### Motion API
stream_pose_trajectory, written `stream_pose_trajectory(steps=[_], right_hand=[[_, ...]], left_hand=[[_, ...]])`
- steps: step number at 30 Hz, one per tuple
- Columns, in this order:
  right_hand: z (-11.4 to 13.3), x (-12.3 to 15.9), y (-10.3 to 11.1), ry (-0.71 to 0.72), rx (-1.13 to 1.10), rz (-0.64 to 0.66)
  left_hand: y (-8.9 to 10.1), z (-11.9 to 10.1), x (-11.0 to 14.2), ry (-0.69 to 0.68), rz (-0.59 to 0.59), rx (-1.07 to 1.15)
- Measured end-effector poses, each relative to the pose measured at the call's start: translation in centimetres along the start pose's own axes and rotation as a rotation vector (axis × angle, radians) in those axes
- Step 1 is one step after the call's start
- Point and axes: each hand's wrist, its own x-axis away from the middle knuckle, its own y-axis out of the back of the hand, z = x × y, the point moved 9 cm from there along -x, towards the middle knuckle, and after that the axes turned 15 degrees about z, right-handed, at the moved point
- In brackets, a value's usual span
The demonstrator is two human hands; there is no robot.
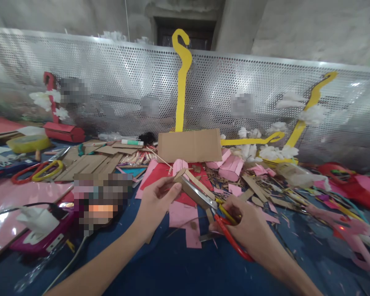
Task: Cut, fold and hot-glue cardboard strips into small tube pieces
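Observation:
My left hand point(154, 205) pinches the far end of a narrow cardboard strip point(189, 188) between thumb and fingers. Scissors point(205, 199) with red and yellow handles are gripped in my right hand point(249, 228). Their metal blades lie along the strip and point toward my left fingers; whether the blades are fully closed is hard to see. Beneath both hands are pink paper cut-outs point(193, 234) and red paper point(152, 176). Just beyond stands a brown cardboard piece point(193, 146), with a yellow hook-topped stem point(181, 90) rising behind it.
A perforated metal panel point(123, 82) backs the blue table. Left are a purple power strip point(40, 242) with plugs, a second pair of scissors point(47, 170), a tape roll point(28, 143) and a glue stick point(132, 142). A pink glue gun point(342, 228) and scattered cardboard scraps point(257, 189) are right.

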Motion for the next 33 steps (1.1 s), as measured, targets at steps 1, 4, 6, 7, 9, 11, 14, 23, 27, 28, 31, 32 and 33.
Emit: stream_pose_trajectory(steps=[1,4,6,7,9,11,14,23,27,28,31,32,33], right_hand=[[0.2,0.0,0.0,0.002,0.005,-0.001],[0.6,0.1,0.3,-0.001,0.023,-0.008],[0.8,0.1,0.4,-0.009,0.027,-0.018],[0.8,0.1,0.5,-0.009,0.028,-0.02],[0.7,0.1,0.3,-0.007,0.034,-0.013],[0.3,-0.1,0.0,-0.009,0.018,0.005],[-0.3,-0.3,-0.5,-0.021,-0.041,0.024],[0.6,-0.3,0.4,0.007,0.112,-0.042],[0.4,-0.4,0.3,0.007,0.142,-0.045],[0.3,-0.5,0.2,0.003,0.138,-0.042],[0.2,-0.5,0.1,-0.019,0.125,-0.026],[0.3,-0.5,0.2,-0.024,0.124,-0.024],[0.3,-0.5,0.2,-0.031,0.121,-0.023]], left_hand=[[0.0,0.0,0.0,0.001,-0.004,-0.001],[0.1,0.1,0.0,0.015,-0.009,-0.009],[0.2,0.2,-0.1,0.018,-0.014,-0.016],[0.2,0.2,-0.1,0.015,-0.012,-0.016],[0.3,0.4,-0.2,0.005,-0.006,-0.008],[0.4,0.6,-0.2,0.0,-0.006,-0.002],[0.7,0.9,-0.2,0.015,-0.016,-0.016],[0.4,0.6,-0.3,-0.01,0.006,-0.022],[0.3,0.5,-0.3,-0.018,0.011,-0.015],[0.3,0.4,-0.3,-0.019,0.014,-0.015],[0.2,0.5,-0.3,-0.02,0.022,-0.015],[0.2,0.5,-0.3,-0.021,0.023,-0.015],[0.2,0.5,-0.3,-0.022,0.022,-0.014]])
